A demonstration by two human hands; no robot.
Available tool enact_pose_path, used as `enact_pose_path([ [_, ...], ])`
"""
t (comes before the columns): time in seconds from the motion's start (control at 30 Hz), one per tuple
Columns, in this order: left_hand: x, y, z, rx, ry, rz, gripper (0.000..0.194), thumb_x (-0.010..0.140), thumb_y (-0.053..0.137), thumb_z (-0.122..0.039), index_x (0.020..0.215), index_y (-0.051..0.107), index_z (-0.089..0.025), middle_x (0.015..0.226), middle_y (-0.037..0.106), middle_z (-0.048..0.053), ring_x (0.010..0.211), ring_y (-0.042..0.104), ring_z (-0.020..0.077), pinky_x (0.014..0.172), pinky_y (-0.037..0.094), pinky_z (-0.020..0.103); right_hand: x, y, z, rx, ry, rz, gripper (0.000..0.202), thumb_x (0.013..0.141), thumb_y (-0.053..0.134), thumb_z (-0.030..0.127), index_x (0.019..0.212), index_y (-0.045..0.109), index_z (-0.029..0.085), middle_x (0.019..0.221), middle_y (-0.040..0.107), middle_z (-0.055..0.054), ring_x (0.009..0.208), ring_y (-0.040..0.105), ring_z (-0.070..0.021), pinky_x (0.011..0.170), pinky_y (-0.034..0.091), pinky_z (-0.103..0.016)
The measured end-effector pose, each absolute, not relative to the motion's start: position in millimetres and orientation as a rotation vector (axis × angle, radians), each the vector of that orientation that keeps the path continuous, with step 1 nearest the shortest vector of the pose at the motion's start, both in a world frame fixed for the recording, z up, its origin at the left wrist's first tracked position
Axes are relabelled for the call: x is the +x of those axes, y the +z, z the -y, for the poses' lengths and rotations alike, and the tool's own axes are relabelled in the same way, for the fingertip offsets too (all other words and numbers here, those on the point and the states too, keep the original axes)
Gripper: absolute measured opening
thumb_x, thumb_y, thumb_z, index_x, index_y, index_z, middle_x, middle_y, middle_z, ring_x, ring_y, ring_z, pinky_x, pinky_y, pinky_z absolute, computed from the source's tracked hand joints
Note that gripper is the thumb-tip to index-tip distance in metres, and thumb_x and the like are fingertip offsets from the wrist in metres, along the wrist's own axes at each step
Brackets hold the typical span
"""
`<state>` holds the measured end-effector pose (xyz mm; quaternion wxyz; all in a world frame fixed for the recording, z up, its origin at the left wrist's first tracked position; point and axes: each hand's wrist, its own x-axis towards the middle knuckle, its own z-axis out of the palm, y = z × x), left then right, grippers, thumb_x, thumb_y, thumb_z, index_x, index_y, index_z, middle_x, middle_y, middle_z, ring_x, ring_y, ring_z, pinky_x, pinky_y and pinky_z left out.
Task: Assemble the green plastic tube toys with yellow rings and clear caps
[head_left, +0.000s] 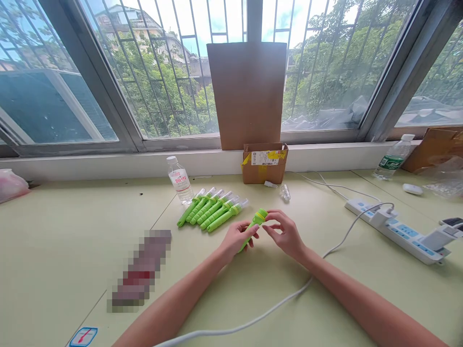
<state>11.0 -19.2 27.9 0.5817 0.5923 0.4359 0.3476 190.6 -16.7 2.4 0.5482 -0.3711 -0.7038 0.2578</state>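
Observation:
A green flashlight-shaped plastic tube (257, 218) is in my left hand (237, 237), tilted with its ribbed yellow-green head up and to the right. My left fingers and thumb are closed around its body. At the head's right side, my right hand (285, 233) has its index finger and thumb bent in a pinch at the rim. Beyond my left hand lies a slanted row of several similar green tubes (213, 209), each with a clear cap on its far end. A clear plastic cap (285, 193) lies apart from them, in front of a small cardboard box.
The small cardboard box (265, 166) stands by the sill, a small white piece (270, 184) before it. Bottles stand left (180, 180) and right (393, 158). A white cable (285, 300) runs under my right forearm; a power strip (401, 229) lies right. A blurred-out object (141, 272) lies left.

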Motion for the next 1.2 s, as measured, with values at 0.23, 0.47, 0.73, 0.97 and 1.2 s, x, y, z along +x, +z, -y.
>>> enact_pose_path([
  [0.23, 11.4, 27.2, 19.8, 1.342, 0.732, -0.964, 0.047, 0.081, 0.045, -0.063, 0.09, 0.053, -0.017, 0.055, 0.049, -0.005, 0.035, 0.036, 0.0055, 0.032, 0.023, 0.017, 191.4, 0.8, 16.1, -0.896, 0.612, 1.69, 0.017, 0.083, 0.06, 0.031, 0.099, 0.061, 0.025, 0.105, 0.058, -0.006, 0.091, 0.062, -0.0188, 0.068, 0.062, -0.035],
  [0.47, 10.7, 22.9, 19.1, 1.366, 0.803, -1.019, 0.046, 0.071, 0.062, -0.06, 0.09, 0.046, -0.021, 0.059, 0.057, -0.004, 0.034, 0.04, 0.0055, 0.031, 0.024, 0.015, 191.5, 2.6, 16.3, -0.881, 0.608, 1.691, 0.018, 0.081, 0.062, 0.03, 0.098, 0.06, 0.024, 0.105, 0.057, -0.005, 0.09, 0.062, -0.0178, 0.069, 0.062, -0.034],
  [0.73, 9.0, 22.2, 13.8, 1.445, 0.818, -0.976, 0.046, 0.081, 0.047, -0.061, 0.076, 0.056, -0.015, 0.065, 0.057, 0.0, 0.041, 0.046, 0.006, 0.037, 0.031, 0.018, 189.5, 3.6, 17.4, -0.878, 0.602, 1.718, 0.02, 0.081, 0.062, 0.027, 0.101, 0.059, 0.025, 0.108, 0.053, -0.005, 0.09, 0.061, -0.0171, 0.07, 0.062, -0.034],
  [0.97, 9.1, 22.0, 17.7, 1.463, 0.749, -0.995, 0.046, 0.08, 0.048, -0.062, 0.096, 0.052, -0.019, 0.05, 0.045, -0.008, 0.031, 0.032, 0.005, 0.03, 0.023, 0.017, 189.6, 1.9, 17.8, -0.839, 0.599, 1.753, 0.02, 0.082, 0.06, 0.024, 0.102, 0.059, 0.025, 0.107, 0.053, -0.006, 0.092, 0.06, -0.0177, 0.069, 0.062, -0.034],
  [1.2, 8.7, 22.5, 15.4, 1.395, 0.735, -0.978, 0.054, 0.082, 0.038, -0.066, 0.077, 0.054, -0.015, 0.054, 0.054, -0.001, 0.032, 0.041, 0.0071, 0.028, 0.026, 0.018, 188.8, 3.8, 20.0, -0.818, 0.598, 1.769, 0.022, 0.082, 0.06, 0.022, 0.104, 0.059, 0.025, 0.107, 0.053, -0.006, 0.091, 0.059, -0.0177, 0.07, 0.062, -0.035],
])
